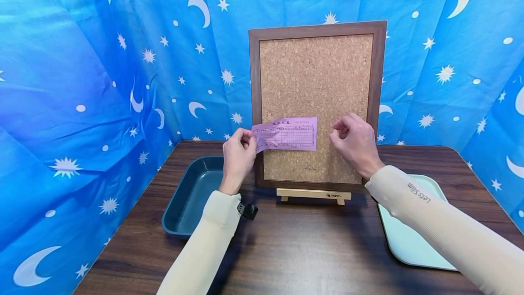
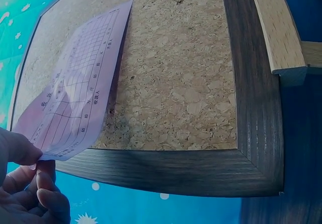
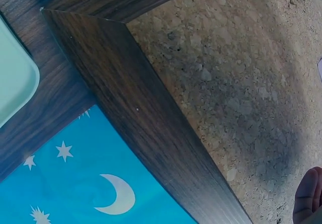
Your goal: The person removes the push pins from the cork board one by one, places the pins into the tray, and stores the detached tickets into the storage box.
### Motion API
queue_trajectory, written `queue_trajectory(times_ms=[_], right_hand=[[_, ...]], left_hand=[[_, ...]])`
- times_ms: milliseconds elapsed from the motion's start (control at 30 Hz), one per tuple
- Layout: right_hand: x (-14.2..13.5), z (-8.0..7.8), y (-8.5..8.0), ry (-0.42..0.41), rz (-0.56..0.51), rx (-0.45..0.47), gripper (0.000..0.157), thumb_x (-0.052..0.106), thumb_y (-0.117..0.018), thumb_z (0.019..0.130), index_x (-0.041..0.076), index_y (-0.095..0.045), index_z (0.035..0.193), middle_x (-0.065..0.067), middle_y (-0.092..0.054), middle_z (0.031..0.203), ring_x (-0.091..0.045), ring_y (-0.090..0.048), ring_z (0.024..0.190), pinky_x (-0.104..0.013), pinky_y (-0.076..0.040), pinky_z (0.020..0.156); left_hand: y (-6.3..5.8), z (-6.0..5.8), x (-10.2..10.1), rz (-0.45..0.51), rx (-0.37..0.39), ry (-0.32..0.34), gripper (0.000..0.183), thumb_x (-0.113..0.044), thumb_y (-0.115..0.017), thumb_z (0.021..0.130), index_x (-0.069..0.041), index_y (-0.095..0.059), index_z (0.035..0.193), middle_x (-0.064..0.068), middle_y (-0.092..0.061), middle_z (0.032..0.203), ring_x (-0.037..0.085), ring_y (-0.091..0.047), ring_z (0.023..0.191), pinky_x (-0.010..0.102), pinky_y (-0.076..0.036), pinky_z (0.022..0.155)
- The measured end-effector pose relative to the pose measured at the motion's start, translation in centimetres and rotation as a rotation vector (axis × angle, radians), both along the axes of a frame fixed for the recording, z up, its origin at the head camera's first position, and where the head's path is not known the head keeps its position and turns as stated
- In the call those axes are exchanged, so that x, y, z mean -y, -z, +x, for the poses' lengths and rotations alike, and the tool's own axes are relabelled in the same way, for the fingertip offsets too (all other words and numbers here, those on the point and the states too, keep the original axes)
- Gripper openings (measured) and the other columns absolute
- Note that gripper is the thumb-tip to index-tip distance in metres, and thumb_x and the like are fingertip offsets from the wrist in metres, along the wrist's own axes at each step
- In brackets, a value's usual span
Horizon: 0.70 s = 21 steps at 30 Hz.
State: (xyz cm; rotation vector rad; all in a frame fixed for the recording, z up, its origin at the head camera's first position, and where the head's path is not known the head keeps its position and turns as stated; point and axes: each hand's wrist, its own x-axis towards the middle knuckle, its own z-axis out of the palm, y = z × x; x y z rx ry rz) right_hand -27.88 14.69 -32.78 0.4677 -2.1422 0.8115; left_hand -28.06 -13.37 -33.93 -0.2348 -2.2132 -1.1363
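A pink printed slip of paper [image 1: 292, 134] extends across the lower left of a framed cork board [image 1: 317, 81]. My left hand [image 1: 239, 155] pinches the slip's left end between thumb and fingers, beside the board's left frame. That end bends, and in the left wrist view the slip [image 2: 83, 78] slants away over the cork. In front of the board's lower right, my right hand [image 1: 355, 144] is apart from the slip, fingers loosely bent, with nothing visible between thumb and forefinger. Just a fingertip [image 3: 306, 196] of it shows in the right wrist view.
The board leans upright on a small wooden stand [image 1: 313, 193] on a dark wood table [image 1: 311, 245]. A deep teal tray [image 1: 173, 215] sits to the left. At the right, a pale green tray [image 1: 409, 240] lies partly under my right sleeve. Blue star-and-moon cloth [image 1: 221, 58] hangs behind.
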Motion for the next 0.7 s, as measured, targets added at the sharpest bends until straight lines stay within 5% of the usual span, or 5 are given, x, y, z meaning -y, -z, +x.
queue_trajectory(times_ms=[700], right_hand=[[-1.6,1.6,1.3,0.040,0.004,0.010,0.004,0.001,-0.062,0.076,0.003,-0.064,0.080,-0.007,-0.057,0.076,-0.021,-0.053,0.067,-0.035,-0.043,0.061]], left_hand=[[0.4,0.7,0.8,-0.035,-0.052,0.058,0.005,-0.007,-0.057,0.092,-0.005,-0.060,0.088,0.005,-0.057,0.071,0.017,-0.050,0.061,0.029,-0.040,0.052]])
